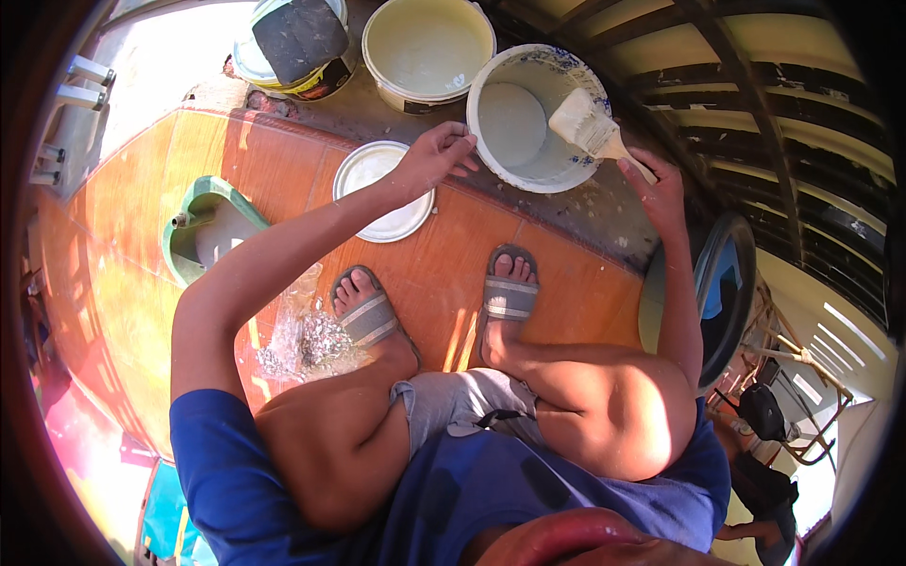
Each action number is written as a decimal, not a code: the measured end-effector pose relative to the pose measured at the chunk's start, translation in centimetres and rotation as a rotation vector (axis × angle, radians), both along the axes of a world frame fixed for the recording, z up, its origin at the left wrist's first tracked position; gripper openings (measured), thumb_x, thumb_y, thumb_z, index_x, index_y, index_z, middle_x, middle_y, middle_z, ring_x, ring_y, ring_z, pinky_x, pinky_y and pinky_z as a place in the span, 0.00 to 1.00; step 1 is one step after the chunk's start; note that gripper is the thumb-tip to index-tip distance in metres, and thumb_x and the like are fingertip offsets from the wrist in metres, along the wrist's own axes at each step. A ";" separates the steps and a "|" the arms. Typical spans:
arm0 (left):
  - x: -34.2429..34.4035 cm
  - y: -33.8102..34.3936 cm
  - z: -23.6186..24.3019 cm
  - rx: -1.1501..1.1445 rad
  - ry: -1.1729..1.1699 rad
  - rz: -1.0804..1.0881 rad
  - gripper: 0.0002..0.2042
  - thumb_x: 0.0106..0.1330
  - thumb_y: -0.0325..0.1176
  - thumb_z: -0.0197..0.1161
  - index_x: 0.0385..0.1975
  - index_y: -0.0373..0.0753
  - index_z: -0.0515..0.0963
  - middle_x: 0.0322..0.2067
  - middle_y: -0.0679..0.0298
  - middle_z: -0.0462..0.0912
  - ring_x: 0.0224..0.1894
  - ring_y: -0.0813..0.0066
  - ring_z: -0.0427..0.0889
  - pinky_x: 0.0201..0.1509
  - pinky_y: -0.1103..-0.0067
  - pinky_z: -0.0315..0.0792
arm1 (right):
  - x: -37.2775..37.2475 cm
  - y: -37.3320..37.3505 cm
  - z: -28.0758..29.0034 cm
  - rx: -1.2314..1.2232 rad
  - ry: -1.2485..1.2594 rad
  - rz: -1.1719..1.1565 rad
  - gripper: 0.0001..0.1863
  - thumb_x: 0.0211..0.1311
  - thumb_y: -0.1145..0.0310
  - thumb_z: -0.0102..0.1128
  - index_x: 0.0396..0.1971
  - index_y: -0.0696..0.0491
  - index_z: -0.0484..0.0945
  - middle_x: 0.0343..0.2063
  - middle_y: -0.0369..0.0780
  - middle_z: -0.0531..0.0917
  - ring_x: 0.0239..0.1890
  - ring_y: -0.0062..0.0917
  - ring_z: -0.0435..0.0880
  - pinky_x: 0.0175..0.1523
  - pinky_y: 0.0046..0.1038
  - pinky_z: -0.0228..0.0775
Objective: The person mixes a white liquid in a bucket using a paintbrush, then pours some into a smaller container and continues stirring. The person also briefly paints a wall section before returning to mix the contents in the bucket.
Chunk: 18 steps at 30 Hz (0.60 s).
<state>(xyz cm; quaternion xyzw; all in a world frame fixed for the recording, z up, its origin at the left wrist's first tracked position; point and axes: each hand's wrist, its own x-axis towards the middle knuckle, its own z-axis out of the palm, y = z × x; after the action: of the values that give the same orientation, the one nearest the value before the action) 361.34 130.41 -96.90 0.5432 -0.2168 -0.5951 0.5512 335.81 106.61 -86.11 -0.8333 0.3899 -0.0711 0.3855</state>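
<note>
In my right hand (658,191) is the handle of a wide paintbrush (583,124). Its pale, paint-coated head hangs over the inside of a white bucket (478,121), whose inner wall has blue specks near the rim. Pale liquid paint (511,127) covers the bucket's bottom. My left hand (440,155) is just left of that rim, its fingers loosely bent and apart, with nothing visible in them; whether a fingertip touches the rim I cannot tell. Below my left forearm lies a round white lid (368,170), partly hidden by the arm.
A second pale bucket (429,47) and a covered paint pail (307,42) stand at the back. A green container (196,209) and crumpled clear plastic (311,341) lie on the orange tiles (123,245). Dark slats (755,90) rise at right, near a dark round tub (741,292). Another person (763,500) is at lower right.
</note>
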 end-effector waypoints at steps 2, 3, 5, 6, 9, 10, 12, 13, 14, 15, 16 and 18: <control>0.0 0.0 -0.1 0.007 -0.006 -0.006 0.18 0.74 0.43 0.53 0.51 0.33 0.70 0.42 0.60 0.79 0.42 0.74 0.82 0.47 0.78 0.76 | 0.3 0.4 0.2 0.001 -0.010 -0.019 0.19 0.60 0.61 0.69 0.46 0.57 0.83 0.31 0.35 0.86 0.30 0.13 0.78 0.38 0.19 0.70; 0.1 0.0 -0.1 -0.005 0.000 -0.008 0.18 0.74 0.43 0.53 0.51 0.33 0.70 0.42 0.60 0.79 0.42 0.74 0.82 0.47 0.78 0.76 | 0.5 0.7 0.3 0.021 -0.002 -0.035 0.18 0.60 0.62 0.69 0.45 0.58 0.83 0.31 0.36 0.86 0.31 0.14 0.78 0.39 0.20 0.71; 0.1 -0.1 -0.1 0.002 -0.001 -0.014 0.18 0.74 0.43 0.53 0.52 0.33 0.69 0.42 0.60 0.79 0.42 0.74 0.82 0.47 0.78 0.76 | 0.7 1.2 0.7 0.018 -0.003 -0.039 0.16 0.60 0.64 0.68 0.44 0.59 0.82 0.32 0.35 0.85 0.33 0.13 0.78 0.41 0.19 0.70; 0.1 -0.1 0.0 -0.008 0.009 -0.013 0.18 0.74 0.43 0.53 0.52 0.33 0.69 0.43 0.60 0.79 0.42 0.74 0.82 0.47 0.78 0.76 | 0.8 1.5 0.8 -0.004 -0.011 -0.026 0.15 0.61 0.66 0.68 0.43 0.59 0.82 0.32 0.34 0.84 0.34 0.13 0.77 0.41 0.18 0.69; 0.2 -0.1 0.3 -0.004 0.026 -0.015 0.18 0.74 0.42 0.52 0.52 0.33 0.69 0.43 0.59 0.79 0.42 0.73 0.82 0.47 0.77 0.76 | 0.6 2.9 0.5 -0.143 -0.116 0.011 0.13 0.63 0.68 0.65 0.44 0.60 0.80 0.32 0.34 0.83 0.33 0.12 0.75 0.41 0.17 0.68; 0.2 -0.1 0.4 0.003 0.033 -0.016 0.18 0.75 0.42 0.52 0.52 0.32 0.69 0.43 0.59 0.79 0.42 0.73 0.82 0.47 0.77 0.76 | 0.4 3.5 0.2 -0.196 -0.171 0.035 0.13 0.64 0.68 0.64 0.45 0.59 0.80 0.32 0.35 0.83 0.33 0.13 0.75 0.41 0.17 0.68; 0.2 -0.1 0.7 0.013 0.056 -0.014 0.17 0.75 0.41 0.51 0.52 0.32 0.68 0.44 0.58 0.78 0.42 0.72 0.83 0.48 0.77 0.76 | -0.1 4.7 -1.0 -0.265 -0.201 0.003 0.13 0.66 0.69 0.62 0.47 0.59 0.78 0.32 0.36 0.82 0.32 0.14 0.75 0.39 0.18 0.69; 0.2 -0.1 0.8 0.018 0.071 -0.013 0.17 0.75 0.41 0.51 0.52 0.32 0.68 0.44 0.58 0.78 0.43 0.71 0.83 0.48 0.77 0.77 | -0.5 5.3 -1.9 -0.293 -0.228 -0.009 0.13 0.67 0.69 0.61 0.48 0.58 0.78 0.31 0.37 0.82 0.31 0.14 0.75 0.38 0.19 0.69; 0.1 -0.1 0.8 0.026 0.084 -0.012 0.17 0.75 0.40 0.50 0.52 0.32 0.68 0.44 0.57 0.78 0.43 0.71 0.84 0.49 0.77 0.77 | -0.7 5.8 -2.9 -0.337 -0.189 0.012 0.14 0.67 0.69 0.60 0.49 0.58 0.77 0.31 0.37 0.82 0.31 0.15 0.75 0.38 0.20 0.69; 0.1 -0.2 0.9 0.020 0.083 -0.014 0.17 0.75 0.40 0.50 0.52 0.31 0.68 0.44 0.57 0.78 0.43 0.70 0.84 0.49 0.77 0.77 | -0.8 6.2 -4.0 -0.375 -0.159 0.032 0.14 0.68 0.69 0.59 0.49 0.58 0.77 0.31 0.38 0.82 0.30 0.16 0.76 0.37 0.20 0.69; 0.1 -0.2 0.9 0.018 0.080 -0.018 0.17 0.75 0.40 0.50 0.52 0.31 0.68 0.45 0.57 0.78 0.43 0.69 0.84 0.50 0.77 0.77 | -1.1 6.5 -5.0 -0.399 -0.143 0.049 0.14 0.68 0.68 0.58 0.50 0.58 0.77 0.31 0.38 0.82 0.30 0.16 0.76 0.37 0.21 0.70; 0.1 -0.3 0.9 0.008 0.079 -0.020 0.17 0.76 0.40 0.50 0.52 0.31 0.67 0.45 0.56 0.78 0.44 0.69 0.84 0.51 0.77 0.78 | -1.7 6.8 -6.5 -0.393 -0.162 0.030 0.14 0.69 0.68 0.58 0.50 0.57 0.77 0.31 0.39 0.82 0.29 0.17 0.76 0.36 0.22 0.70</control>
<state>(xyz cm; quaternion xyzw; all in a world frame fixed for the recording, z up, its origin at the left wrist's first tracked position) 361.44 130.14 -96.04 0.5192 -0.1980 -0.6224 0.5513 334.12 113.43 -92.61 -0.8897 0.3238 -0.2067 0.2468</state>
